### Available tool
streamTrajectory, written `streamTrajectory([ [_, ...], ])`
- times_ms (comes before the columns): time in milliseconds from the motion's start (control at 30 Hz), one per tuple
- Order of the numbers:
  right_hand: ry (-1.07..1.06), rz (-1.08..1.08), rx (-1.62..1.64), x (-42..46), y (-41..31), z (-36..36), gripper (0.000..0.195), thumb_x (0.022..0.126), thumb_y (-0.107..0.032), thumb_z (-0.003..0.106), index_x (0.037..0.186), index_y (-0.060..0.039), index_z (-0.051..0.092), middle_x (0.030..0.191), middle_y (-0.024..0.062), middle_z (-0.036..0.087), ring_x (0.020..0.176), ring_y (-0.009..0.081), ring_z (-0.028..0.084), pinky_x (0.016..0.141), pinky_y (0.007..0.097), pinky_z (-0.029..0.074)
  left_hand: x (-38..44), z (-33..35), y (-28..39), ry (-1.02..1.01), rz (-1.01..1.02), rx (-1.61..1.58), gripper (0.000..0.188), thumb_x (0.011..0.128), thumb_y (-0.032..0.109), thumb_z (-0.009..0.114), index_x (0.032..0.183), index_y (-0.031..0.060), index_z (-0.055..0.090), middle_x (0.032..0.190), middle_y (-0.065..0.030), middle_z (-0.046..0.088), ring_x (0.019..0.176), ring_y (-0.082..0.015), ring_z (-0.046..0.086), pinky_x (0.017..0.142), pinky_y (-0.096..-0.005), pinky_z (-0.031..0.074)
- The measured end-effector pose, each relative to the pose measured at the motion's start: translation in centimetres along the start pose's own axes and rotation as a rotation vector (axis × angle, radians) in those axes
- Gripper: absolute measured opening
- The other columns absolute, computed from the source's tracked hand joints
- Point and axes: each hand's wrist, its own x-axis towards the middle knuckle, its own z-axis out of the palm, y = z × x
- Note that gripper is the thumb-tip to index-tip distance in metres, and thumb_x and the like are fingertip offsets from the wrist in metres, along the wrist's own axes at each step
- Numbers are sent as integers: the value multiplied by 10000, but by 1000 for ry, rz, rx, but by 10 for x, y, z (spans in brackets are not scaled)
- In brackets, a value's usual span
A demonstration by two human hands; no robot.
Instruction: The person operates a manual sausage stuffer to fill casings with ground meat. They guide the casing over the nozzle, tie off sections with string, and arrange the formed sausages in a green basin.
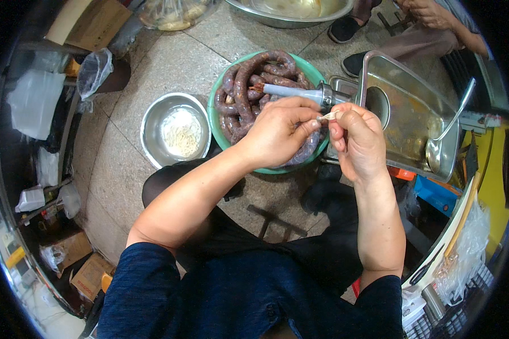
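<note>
My left hand (280, 131) and my right hand (360, 142) meet at the right side of a green plastic basin (214, 123). Between their fingertips they pinch a small pale twisted strip (328, 115), which looks like sausage casing. Thick, dark-red filled sausages (241, 84) lie coiled in the basin, partly covered by my left hand. Just beyond my hands, a pale stuffing tube (292, 91) with red meat at its tip points left over the sausages. A metal collar (328, 96) joins it to the stuffer. To the left stands a steel bowl (148, 131) holding pale, stringy casings (182, 137).
On the right, a deep steel tray (411, 110) holds a ladle (434, 152). A large steel basin (288, 19) and a plastic bag (176, 15) are at the far side. Another person's hand (424, 12) and shoes (343, 29) show at upper right. A lined bin (114, 74) stands left.
</note>
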Motion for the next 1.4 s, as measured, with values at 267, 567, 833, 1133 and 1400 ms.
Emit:
streamTrajectory([
  [267,-1,47,128,0,-1,-4,121,857,-88,528,811,16,570,630,27,503,504,69,396,449,196,312,4,4,9,-57,-102,26,56,806,37,620,811,-20,618,757,-171,602,705,-334,599,641,-377,467],
  [567,61,57,144,-3,0,2,116,850,-68,512,796,24,556,623,26,482,481,68,380,427,192,288,1,11,11,-7,68,126,117,734,50,650,672,-6,568,666,-152,560,641,-349,577,587,-417,456],
  [833,69,34,-82,-3,3,-7,110,838,-56,474,772,4,537,625,14,462,498,56,364,437,190,287,-6,17,7,-98,-40,168,126,812,134,600,742,30,609,746,-142,607,750,-350,604,668,-448,468],
  [1133,-51,-64,-159,-24,14,-2,128,858,-86,501,770,-17,564,622,6,496,501,51,386,446,182,301,-19,15,16,-80,-45,250,222,776,227,659,891,39,631,876,-165,626,903,-366,590,763,-450,469],
  [1400,-221,-31,41,-54,23,4,121,838,-82,528,746,-16,569,609,3,484,489,56,393,431,191,287,-71,39,16,-79,-333,233,299,759,272,697,969,78,609,913,-174,642,894,-373,606,761,-434,480],
])
